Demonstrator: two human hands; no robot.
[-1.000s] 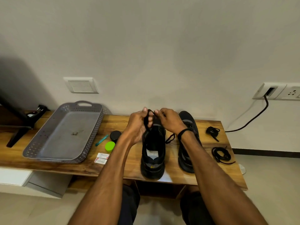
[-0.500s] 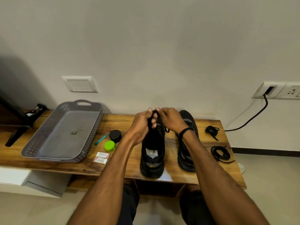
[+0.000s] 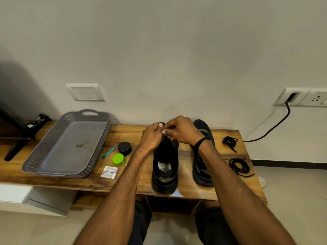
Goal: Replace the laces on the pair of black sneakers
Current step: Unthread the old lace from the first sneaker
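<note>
Here, left hand [image 3: 151, 137] and right hand [image 3: 183, 131] fingers [image 3: 170, 134] pinch a lace [image 3: 163, 123] over the sneaker [image 3: 165, 167].

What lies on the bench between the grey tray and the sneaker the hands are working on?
Head view: a black jar, green cap, teal stick and two small white packets.

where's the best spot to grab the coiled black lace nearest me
Pinch the coiled lace across its bunched loops, coming from above: it lies flat on the table, beside the right-hand sneaker. Pulling only the loose tail would probably uncoil it.
</note>
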